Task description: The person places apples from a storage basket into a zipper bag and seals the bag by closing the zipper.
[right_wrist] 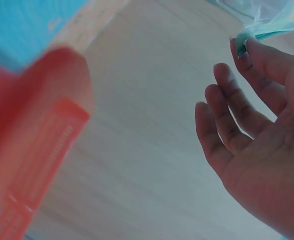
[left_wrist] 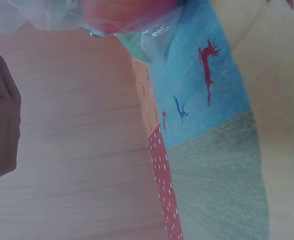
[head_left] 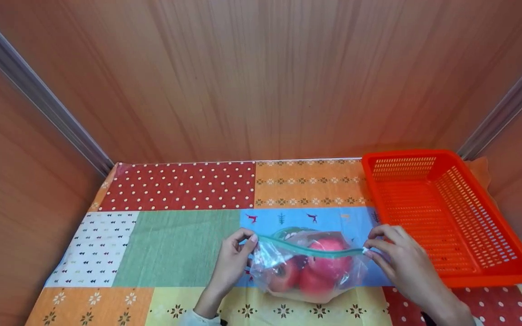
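Observation:
A clear zip bag with a green zip strip holds several red apples. My left hand pinches the strip's left end between thumb and fingers. At the other end, my right hand grips the corner by a white slider. The right wrist view shows thumb and index finger pinching the green edge, the other fingers loosely bent. In the left wrist view an apple shows through the plastic, and only part of the left hand is visible. Something green and round shows behind the strip.
An orange-red plastic basket with slotted walls stands on the right, close to my right hand. A patchwork cloth covers the table. Wood-grain panels close off the back and both sides.

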Motion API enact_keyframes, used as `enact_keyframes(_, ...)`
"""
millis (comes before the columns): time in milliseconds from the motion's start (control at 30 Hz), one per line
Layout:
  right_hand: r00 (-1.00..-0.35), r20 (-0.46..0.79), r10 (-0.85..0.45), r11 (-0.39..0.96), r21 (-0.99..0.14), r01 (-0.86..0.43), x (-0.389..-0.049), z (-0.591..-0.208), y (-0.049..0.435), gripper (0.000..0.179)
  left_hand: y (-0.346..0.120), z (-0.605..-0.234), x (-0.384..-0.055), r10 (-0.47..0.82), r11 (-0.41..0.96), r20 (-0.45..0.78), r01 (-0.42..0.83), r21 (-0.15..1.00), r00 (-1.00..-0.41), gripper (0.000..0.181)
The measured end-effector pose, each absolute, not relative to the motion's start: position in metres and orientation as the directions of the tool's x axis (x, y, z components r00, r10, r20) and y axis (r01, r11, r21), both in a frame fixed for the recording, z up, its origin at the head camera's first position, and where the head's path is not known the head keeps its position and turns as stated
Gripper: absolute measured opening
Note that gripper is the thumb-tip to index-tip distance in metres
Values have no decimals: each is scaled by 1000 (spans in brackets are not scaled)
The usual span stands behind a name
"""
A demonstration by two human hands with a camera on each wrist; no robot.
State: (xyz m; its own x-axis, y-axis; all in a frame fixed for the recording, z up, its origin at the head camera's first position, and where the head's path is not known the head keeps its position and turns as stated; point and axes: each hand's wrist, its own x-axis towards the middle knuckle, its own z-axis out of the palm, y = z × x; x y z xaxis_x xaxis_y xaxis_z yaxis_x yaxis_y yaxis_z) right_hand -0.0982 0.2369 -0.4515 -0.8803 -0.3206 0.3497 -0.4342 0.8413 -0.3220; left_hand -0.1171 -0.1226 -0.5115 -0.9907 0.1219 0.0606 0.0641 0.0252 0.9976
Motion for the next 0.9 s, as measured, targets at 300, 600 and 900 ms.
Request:
enact_keyframes(300, -874, 358, -329, 836, -321, -445, -90, -471, 231, 18, -118, -519, -116, 181, 32, 1, 7, 999, -984, 21)
enact_keyframes(600, -886, 311, -345, 788, -417, -453, -82, -485, 230, 20, -118, -526, -115, 249, 15, -40, -38, 999, -968, 21)
enact_keyframes(900, -951, 50, -304, 669, -700, -251, -76, -488, 245, 25, -134, -524, -111, 290, -124, -19, -57, 991, -957, 30)
